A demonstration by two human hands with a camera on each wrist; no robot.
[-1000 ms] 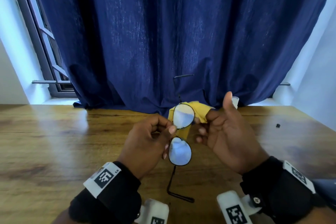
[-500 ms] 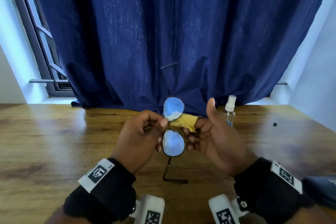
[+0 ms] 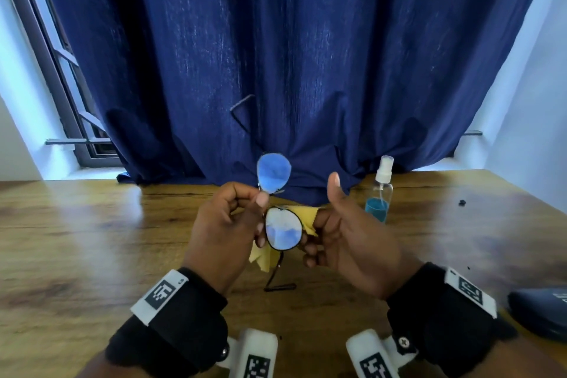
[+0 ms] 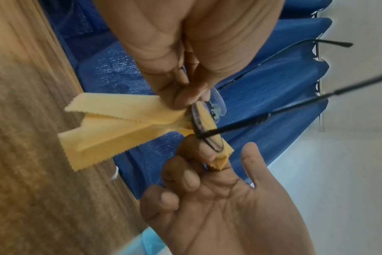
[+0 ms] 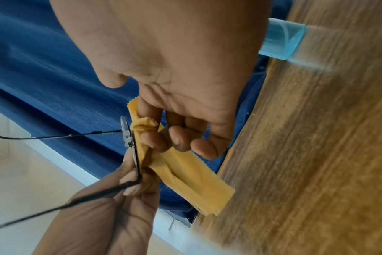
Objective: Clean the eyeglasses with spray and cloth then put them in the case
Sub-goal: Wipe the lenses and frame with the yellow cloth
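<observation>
Glasses (image 3: 277, 209) sit in the middle of the head picture, held up above the wooden table (image 3: 92, 239) with one lens over the other. My left hand (image 3: 227, 224) pinches them at the bridge between the two lenses. My right hand (image 3: 346, 233) has its fingers curled behind the lower lens with the yellow cloth (image 3: 302, 216), and its thumb sticks straight up.

From the head I only see small bits of cloth peeking out around the lens. The left wrist picture shows much more: the cloth (image 4: 120, 124) hangs out long and folded toward the left side, and my right fingers (image 4: 204, 151) press it against the back of the lens. The right wrist picture shows the cloth (image 5: 185, 176) bunched at my fingers, and the thin black arms of the glasses (image 5: 133, 151) reaching to the left edge.

Only the head picture shows the whole spray bottle (image 3: 379, 193), standing right of my thumb, and the dark case (image 3: 543, 313) at the right edge.
</observation>
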